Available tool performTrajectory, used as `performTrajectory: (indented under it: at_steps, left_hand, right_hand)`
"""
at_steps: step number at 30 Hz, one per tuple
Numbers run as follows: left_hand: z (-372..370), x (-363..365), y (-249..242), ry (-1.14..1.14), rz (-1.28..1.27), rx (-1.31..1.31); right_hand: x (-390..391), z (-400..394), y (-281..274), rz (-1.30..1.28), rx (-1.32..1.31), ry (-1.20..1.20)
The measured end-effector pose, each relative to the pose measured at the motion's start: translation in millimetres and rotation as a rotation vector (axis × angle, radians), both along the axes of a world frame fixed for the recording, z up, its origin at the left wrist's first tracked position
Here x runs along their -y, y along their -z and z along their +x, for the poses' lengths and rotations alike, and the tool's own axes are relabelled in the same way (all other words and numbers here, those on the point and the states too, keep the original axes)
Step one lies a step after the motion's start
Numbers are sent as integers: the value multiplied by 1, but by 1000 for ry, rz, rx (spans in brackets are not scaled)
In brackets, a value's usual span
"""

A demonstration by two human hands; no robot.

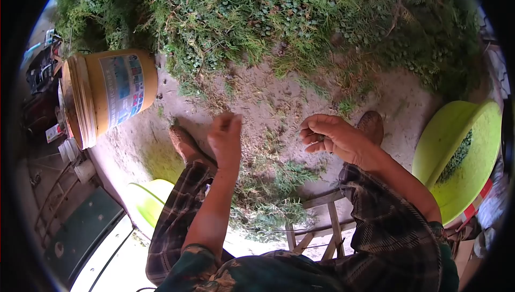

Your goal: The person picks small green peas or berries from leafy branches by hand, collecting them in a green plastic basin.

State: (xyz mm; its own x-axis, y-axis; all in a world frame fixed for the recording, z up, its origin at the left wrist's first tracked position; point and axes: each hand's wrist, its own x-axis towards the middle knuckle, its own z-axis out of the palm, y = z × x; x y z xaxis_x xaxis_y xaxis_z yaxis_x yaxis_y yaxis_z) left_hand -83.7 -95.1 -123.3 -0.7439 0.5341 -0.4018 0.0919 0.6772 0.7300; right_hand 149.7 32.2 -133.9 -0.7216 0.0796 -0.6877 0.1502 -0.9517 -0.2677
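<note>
Left hand (225,139): fingers pinching together, contents too small to tell. Right hand (332,137): fingers curling around small green berries (320,138). Clippings (268,190) lying at 6 o'clock; branch pile (279,18) sitting at 12; basin (456,152) resting at 3.

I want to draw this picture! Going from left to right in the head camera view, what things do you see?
Yellow plastic bucket lying on its side → left hand → right hand with fingers curled → lime-green plastic basin holding small green berries.

Yellow bucket (110,94) lying sideways, green basin (456,131), wooden stool (316,227).
</note>
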Motion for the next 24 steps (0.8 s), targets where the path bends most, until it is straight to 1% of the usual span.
performTrajectory:
  at_steps: [2, 4, 5, 6, 7, 8, 9, 11, 12, 13, 14, 16, 17, 18, 20, 21, 22, 23, 24]
  left_hand:
    - [35, -14, -30, 168, 31, 300]
    - [54, -24, -45, 334, 109, 540]
    - [44, -23, -36, 405, 70, 232]
    - [25, -27, -30, 258, -85, 161]
    - [-1, -25, -13, 192, -124, -44]
    - [-25, -23, 1, 127, -60, -241]
    - [-59, -11, 33, 59, -2, -395]
    - [-91, -21, 37, 73, -157, -615]
    - [-107, -23, 48, 73, -160, -611]
    - [-122, -19, 64, 147, -203, -646]
    - [-125, -19, 69, 218, -244, -682]
    - [-121, -16, 67, 209, -218, -685]
    - [-108, -13, 60, 212, -185, -633]
    - [-92, -9, 54, 215, -151, -581]
    - [-45, -2, 42, 280, 18, -424]
    - [-13, -9, 14, 321, -77, -277]
    - [15, -7, 5, 397, -51, -237]
    - [36, -5, -6, 473, 24, 3]
    - [48, -5, -13, 546, 98, 242]
  right_hand:
    - [2, -4, -5, -23, -9, 16]
    - [0, -9, -15, -322, -40, 92]
    - [0, -7, -9, -320, -41, 91]
    - [2, -2, 4, -350, -123, 23]
    - [3, 3, 10, -382, -204, -48]
    - [2, 5, 11, -382, -201, -54]
    - [2, 6, 12, -355, -224, -64]
    - [3, 5, 12, -329, -246, -70]
    - [3, 4, 11, -330, -197, -47]
    - [3, 4, 10, -331, -145, -26]
    - [4, 5, 8, -331, -140, -31]
    - [1, 2, 6, -264, -120, -53]
    - [2, 0, 6, -263, -128, -57]
    - [3, 0, 7, -238, -84, -46]
    - [9, -4, 7, -213, -40, -37]
    - [12, -7, 5, -190, 5, 10]
    - [12, -9, 3, -159, 52, 59]
    - [9, -11, -2, -144, 54, 60]
    - [6, -13, -10, -226, 64, 87]
